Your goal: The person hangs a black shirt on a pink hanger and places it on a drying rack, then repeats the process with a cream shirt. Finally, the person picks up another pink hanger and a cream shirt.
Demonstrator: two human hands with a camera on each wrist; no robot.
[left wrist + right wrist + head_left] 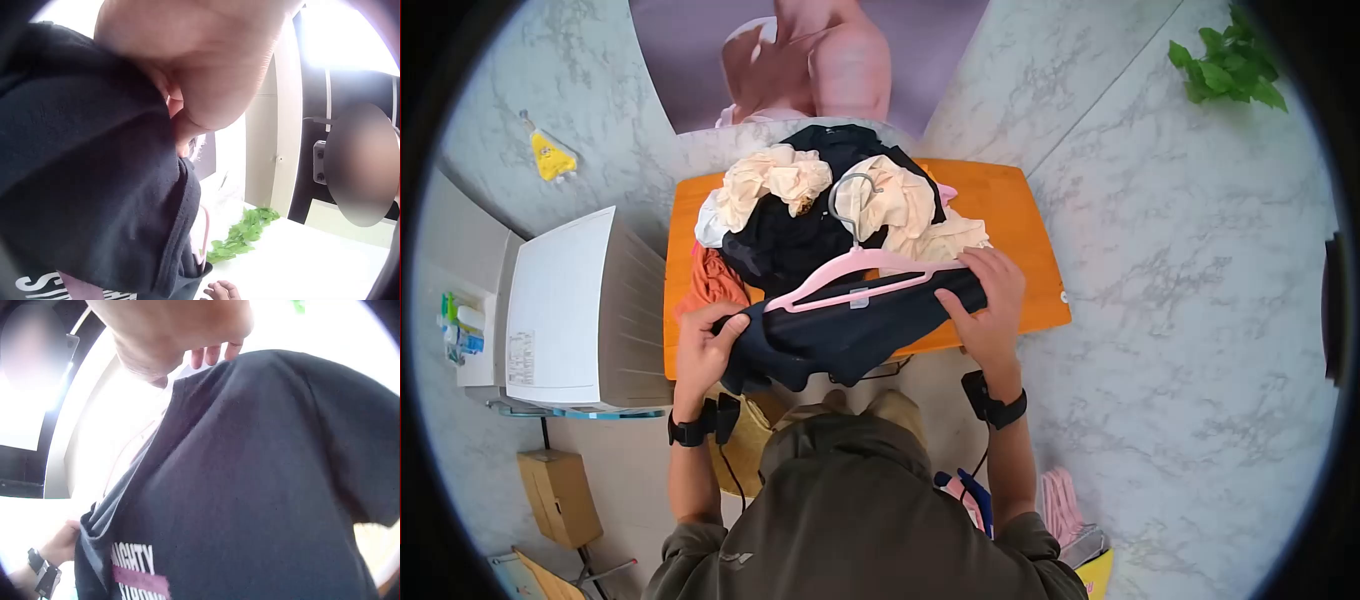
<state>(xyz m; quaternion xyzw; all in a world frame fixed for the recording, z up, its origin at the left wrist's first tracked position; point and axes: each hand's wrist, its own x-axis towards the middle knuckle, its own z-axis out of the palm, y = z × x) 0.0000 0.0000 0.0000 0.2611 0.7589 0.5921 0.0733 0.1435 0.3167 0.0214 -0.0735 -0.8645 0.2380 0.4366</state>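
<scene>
Item: dark shirt [830,345], held between both hands at the near edge of the orange-brown table [1040,270], its lower part hanging past that edge. White lettering [134,557] and a mauve band [140,579] show on its front in the right wrist view.

Item: pink hanger [855,262], lying along the shirt's neckline, metal hook [834,212] upward. Its end by the left hand meets the collar cloth; how deep either end sits in the shoulders cannot be told.

Left hand [706,350]: narrow, pinching the shirt's shoulder between thumb and fingers.

Right hand [994,305]: curled over the opposite shoulder at the hanger's other end; whether it grips the hanger as well as the cloth is unclear.

Behind: a heap of black garments [785,245], a cream garment [890,205] and an orange garment [710,283]. The hook overlaps the cream cloth in the head view; contact is uncertain.

Hazards, as judged: the hook may catch the cream cloth if lifted and drag it along. The hanger may slip out of the neckline if only cloth is gripped. Uneven pull could leave one shoulder drooping or stretch the collar. A wrist cable [730,475] may snag if an arm swings wide.
</scene>
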